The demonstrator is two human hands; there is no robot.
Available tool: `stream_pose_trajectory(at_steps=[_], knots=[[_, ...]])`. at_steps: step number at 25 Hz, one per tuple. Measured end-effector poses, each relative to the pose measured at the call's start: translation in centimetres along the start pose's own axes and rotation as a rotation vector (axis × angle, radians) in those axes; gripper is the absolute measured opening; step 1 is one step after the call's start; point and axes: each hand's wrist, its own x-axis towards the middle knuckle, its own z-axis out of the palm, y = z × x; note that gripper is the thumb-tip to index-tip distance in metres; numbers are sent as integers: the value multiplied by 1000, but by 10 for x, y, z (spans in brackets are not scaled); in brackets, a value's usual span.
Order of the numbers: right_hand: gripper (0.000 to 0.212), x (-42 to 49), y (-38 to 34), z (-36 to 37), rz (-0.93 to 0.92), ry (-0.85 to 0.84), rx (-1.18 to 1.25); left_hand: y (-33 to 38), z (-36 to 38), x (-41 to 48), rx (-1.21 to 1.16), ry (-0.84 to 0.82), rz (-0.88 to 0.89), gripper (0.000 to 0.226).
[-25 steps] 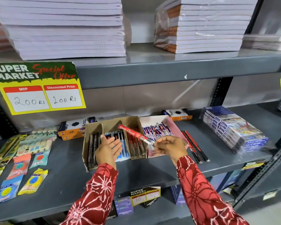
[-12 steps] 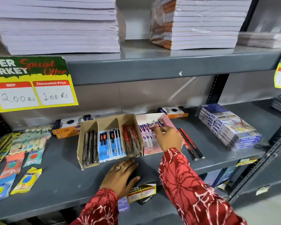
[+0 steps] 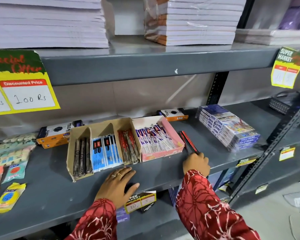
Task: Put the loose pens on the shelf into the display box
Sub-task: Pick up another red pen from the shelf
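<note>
**Two loose pens left beside the pink box**

Two or so red-and-black loose pens [image 3: 189, 142] lie on the bare shelf [image 3: 42, 170], just right of the pink box [image 3: 171, 134], and our right hand [image 3: 196, 163] has come down to their near ends. A second ago that hand held a red pen over the brown display box [image 3: 103, 126]; that pen is gone from our fingers now, so we judge it dropped into the red compartment [image 3: 128, 146], and we are reaching for the next one. Our right fingers are curled close at the pen tips, touching them, but we cannot tell whether they have closed on a pen yet. Our left hand [image 3: 118, 184] has left the box and rests flat and spread on the shelf's front edge, holding nothing.

That leaves the task near its end, by our reckoning: only this small cluster remains outside.

The display box is plain corrugated cardboard with slanted dividers, matte and a little worn at the corners. Its compartments hold dark pens, glossy blue-and-white sleeves, and red pens. The loose pens are slim, smooth and round, likely to roll on the painted grey metal. The pink box is thin card, filled with shiny wrapped pens.
</note>
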Motion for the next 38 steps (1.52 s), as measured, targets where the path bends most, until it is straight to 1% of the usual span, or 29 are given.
stream_pose_trajectory(at_steps=[1,3,5,6,7,8,9,10,11,12,13,14,15,16,18,20,21,24,25,26,27,28,31,32,35,36,38], knots=[[30,1,0,-1,2,-5,14,1,0,0,-3,5,3,111],[29,0,-1,-7,37,28,119,2,-2,-1,-17,11,0,109],[26,-4,-6,-15,50,143,288,0,-2,-2,-57,21,2,104],[25,-6,-10,-19,27,215,383,0,-2,-3,-111,43,6,100],[23,-7,-15,-23,-16,258,477,-1,-3,-4,-205,91,-14,91],[20,-8,-19,-25,-78,244,568,1,-3,-4,-343,168,-63,74],[17,-8,-26,-29,-143,157,666,4,-7,-4,-544,254,-153,51],[15,-10,-33,-33,-218,0,753,7,-12,-1,-799,334,-253,30],[18,-13,-41,-37,-299,-175,807,10,-18,3,-1075,398,-322,22],[25,-16,-48,-42,-382,-335,828,11,-26,7,-1326,434,-353,25],[31,-20,-54,-45,-448,-478,825,10,-33,10,-1528,452,-352,34],[32,-24,-59,-43,-489,-600,817,8,-39,13,-1666,464,-341,48],[30,-27,-62,-40,-521,-678,793,6,-45,16,-1753,480,-333,60],[25,-29,-66,-34,-562,-698,769,6,-51,18,-1810,504,-333,66],[11,-30,-72,-19,-630,-624,736,5,-60,20,-1876,558,-338,58],[18,-29,-75,-10,-707,-510,685,3,-67,20,-1910,612,-373,45],[20,-29,-78,-7,-766,-429,619,1,-69,20,-1924,648,-398,40],[22,-29,-80,-1,-1038,-83,400,-6,-71,23,-1933,729,-505,21],[23,-28,-80,1,-1106,5,348,-7,-71,24,-1934,738,-524,13],[23,-28,-81,3,-1140,65,326,-8,-72,25,-1933,748,-531,7],[22,-28,-83,5,-1138,87,335,-9,-72,27,-1938,756,-528,4],[22,-31,-86,2,-1106,53,363,-11,-73,27,-1946,766,-522,4],[25,-33,-91,-5,-923,-197,477,-16,-76,29,-1995,791,-520,8],[24,-32,-93,-7,-896,-248,488,-16,-76,29,-1994,796,-530,9],[22,-25,-98,-10,-839,-340,486,-16,-78,30,-1992,789,-535,20],[20,-23,-99,-10,-804,-358,521,-17,-79,31,-1992,778,-533,26],[17,-22,-101,-9,-675,-358,661,-20,-78,31,-1964,733,-489,40]])
